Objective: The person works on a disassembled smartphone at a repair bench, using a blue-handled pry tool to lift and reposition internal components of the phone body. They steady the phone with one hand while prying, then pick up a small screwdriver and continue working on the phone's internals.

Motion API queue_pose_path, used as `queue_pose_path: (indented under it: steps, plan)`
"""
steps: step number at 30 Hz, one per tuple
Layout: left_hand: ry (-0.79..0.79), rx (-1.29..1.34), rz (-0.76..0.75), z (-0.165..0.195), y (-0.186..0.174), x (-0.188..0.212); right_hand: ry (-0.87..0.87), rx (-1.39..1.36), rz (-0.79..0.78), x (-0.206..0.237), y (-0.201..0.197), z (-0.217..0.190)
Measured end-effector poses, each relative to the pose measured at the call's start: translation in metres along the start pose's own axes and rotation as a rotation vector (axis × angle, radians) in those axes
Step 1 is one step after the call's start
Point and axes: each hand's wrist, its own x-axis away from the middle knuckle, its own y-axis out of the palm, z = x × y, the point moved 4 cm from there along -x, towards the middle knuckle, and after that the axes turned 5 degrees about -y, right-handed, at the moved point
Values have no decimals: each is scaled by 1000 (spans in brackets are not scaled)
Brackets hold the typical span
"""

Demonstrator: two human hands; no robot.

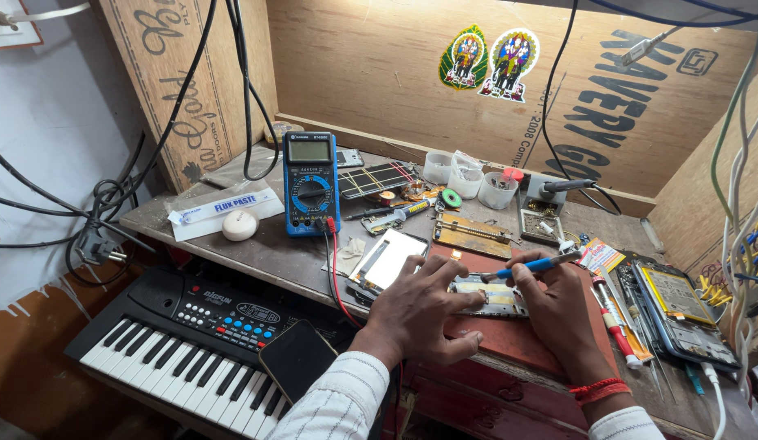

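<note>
Blue-handled tool point(532, 265) sits pinched in the right hand point(558, 314), its long axis running from the grip leftward and slightly down, the tip ending over the opened phone point(489, 295). That phone lies flat on the desk point(265, 253) directly between the two hands, its length running left to right. The left hand point(416, 314) is spread, fingers pressed on the phone's near-left end, pinning it down without closing around it. Both hands touch the phone; the right one's grip stands just right of it, with the tool's tip reaching inward toward the left fingers.
</note>
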Motion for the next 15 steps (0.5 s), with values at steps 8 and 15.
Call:
queue_pose_path:
  steps: [8, 15]
  plan:
    - [9, -22, -8, -1, -1, -1, 12, -50, 14, 1, -1, 1]
    - [10, -28, -25, -4, -2, -1, -69, 38, 42, 0, 1, -14]
